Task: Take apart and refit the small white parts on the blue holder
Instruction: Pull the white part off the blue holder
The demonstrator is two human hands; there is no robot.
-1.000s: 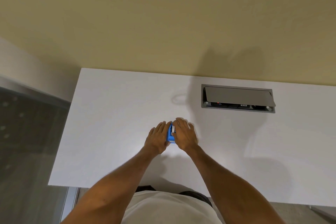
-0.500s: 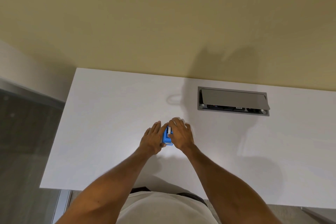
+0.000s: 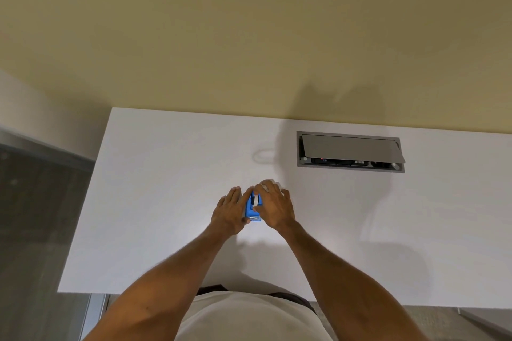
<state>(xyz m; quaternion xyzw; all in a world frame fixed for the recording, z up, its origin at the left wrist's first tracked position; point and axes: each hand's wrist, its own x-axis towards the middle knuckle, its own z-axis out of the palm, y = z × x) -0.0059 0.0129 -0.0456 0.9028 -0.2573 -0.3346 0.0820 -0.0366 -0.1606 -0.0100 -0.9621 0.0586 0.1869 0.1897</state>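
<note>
A small blue holder stands on the white table, squeezed between my two hands. My left hand lies flat against its left side, fingers pointing away from me. My right hand curls over its right side and top, fingertips on a small white part set in the holder. A second white strip shows at the holder's near end. Most of the holder is hidden by my fingers.
A grey cable box with its lid tilted open is sunk into the table at the back right. A faint ring mark lies left of it. The table's left edge drops to a dark floor. A beige wall rises behind.
The view has shifted slightly. My hands stay on the holder, and the right fingertips have pulled in closer over its white part.
</note>
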